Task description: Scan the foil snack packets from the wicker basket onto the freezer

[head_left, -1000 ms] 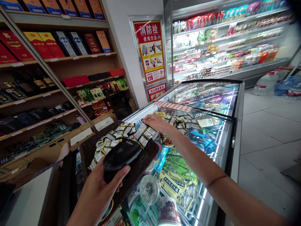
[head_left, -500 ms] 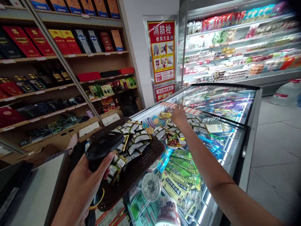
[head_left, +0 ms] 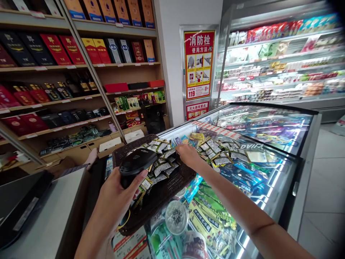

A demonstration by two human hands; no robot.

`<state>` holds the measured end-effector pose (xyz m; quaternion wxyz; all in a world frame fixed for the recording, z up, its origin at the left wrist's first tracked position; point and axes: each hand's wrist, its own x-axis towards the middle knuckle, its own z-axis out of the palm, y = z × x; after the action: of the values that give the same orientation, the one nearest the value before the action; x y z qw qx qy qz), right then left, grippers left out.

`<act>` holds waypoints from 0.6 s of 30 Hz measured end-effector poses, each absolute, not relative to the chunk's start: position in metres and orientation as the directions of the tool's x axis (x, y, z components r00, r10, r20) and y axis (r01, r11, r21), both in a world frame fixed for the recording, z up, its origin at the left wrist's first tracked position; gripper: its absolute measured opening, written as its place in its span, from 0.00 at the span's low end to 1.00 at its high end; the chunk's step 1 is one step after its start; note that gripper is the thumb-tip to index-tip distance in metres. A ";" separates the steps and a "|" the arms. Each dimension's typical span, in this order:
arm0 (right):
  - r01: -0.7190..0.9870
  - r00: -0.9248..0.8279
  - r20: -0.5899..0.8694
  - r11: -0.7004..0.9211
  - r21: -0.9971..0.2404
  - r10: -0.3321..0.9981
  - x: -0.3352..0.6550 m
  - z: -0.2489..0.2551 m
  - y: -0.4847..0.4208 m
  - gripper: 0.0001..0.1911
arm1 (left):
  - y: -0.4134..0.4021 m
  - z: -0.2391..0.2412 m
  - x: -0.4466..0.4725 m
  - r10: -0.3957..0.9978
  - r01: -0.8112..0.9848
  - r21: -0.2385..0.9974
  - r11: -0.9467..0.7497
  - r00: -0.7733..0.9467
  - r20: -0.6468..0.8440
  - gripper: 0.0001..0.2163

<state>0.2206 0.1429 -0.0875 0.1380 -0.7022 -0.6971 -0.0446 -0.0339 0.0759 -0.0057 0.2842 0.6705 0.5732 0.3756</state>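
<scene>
My left hand (head_left: 115,196) is wrapped around a black handheld barcode scanner (head_left: 138,162), over the left side of a dark brown woven basket (head_left: 176,185). Many small snack packets (head_left: 162,167), mostly with their white printed backs up, lie in the basket. My right hand (head_left: 188,155) is at the basket's far right edge, beside those packets. Its fingers are curled together, and what they hold, if anything, is hidden. Just right of this hand, a loose pile of similar packets (head_left: 211,148) lies on the freezer's glass top.
A chest freezer (head_left: 272,144) with a glass top stretches ahead, with ice-cream bags (head_left: 207,223) and lidded cups (head_left: 176,217) visible through the glass. Boxed goods fill the shelves (head_left: 129,66) at left. A grey counter (head_left: 60,205) stands near left, and a lit refrigerated display (head_left: 280,68) at back right.
My right hand has moved left, from above the pile on the glass to the basket's edge. My left hand keeps hold of the scanner. The view has turned slightly left.
</scene>
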 end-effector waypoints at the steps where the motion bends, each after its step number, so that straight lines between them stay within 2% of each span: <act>1: 0.987 0.040 0.302 0.009 -0.159 0.952 0.223 -0.085 0.143 0.17 | 0.076 -0.006 -0.035 0.982 0.550 0.814 -0.186 0.069 0.178 0.26; 3: 0.956 0.055 0.395 0.066 -0.287 0.917 0.229 -0.078 0.144 0.16 | 0.078 -0.006 -0.036 0.982 0.537 0.822 -0.189 0.078 0.174 0.25; 5: 0.861 0.068 0.446 0.173 -0.479 0.892 0.235 -0.073 0.144 0.13 | 0.080 -0.008 -0.039 0.984 0.527 0.830 -0.181 0.088 0.158 0.26; 7: 0.702 0.091 0.424 0.244 -0.669 0.901 0.239 -0.070 0.145 0.12 | 0.083 -0.010 -0.041 0.985 0.538 0.824 -0.174 0.105 0.139 0.26; 9: 0.549 0.111 0.354 0.240 -0.800 0.929 0.239 -0.071 0.148 0.13 | 0.085 -0.011 -0.042 0.983 0.568 0.803 -0.182 0.121 0.137 0.26; 11: 0.527 0.144 0.314 0.196 -0.827 0.938 0.238 -0.077 0.151 0.10 | 0.086 -0.012 -0.043 0.981 0.587 0.786 -0.195 0.131 0.146 0.26; 13: 0.632 0.209 0.336 0.135 -0.763 0.919 0.237 -0.084 0.156 0.07 | 0.086 -0.013 -0.042 0.979 0.581 0.789 -0.200 0.138 0.147 0.26; 15: 0.704 0.250 0.357 0.084 -0.705 0.900 0.237 -0.090 0.159 0.10 | 0.085 -0.012 -0.041 0.981 0.564 0.803 -0.193 0.135 0.141 0.26; 18: 0.573 0.247 0.264 0.079 -0.816 0.933 0.240 -0.092 0.159 0.12 | 0.082 -0.010 -0.039 0.985 0.540 0.824 -0.169 0.126 0.120 0.26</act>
<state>0.2403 0.1588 -0.0920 0.4504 -0.6484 -0.5803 0.1998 -0.0389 0.0820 -0.0095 0.3175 0.6797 0.5610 0.3500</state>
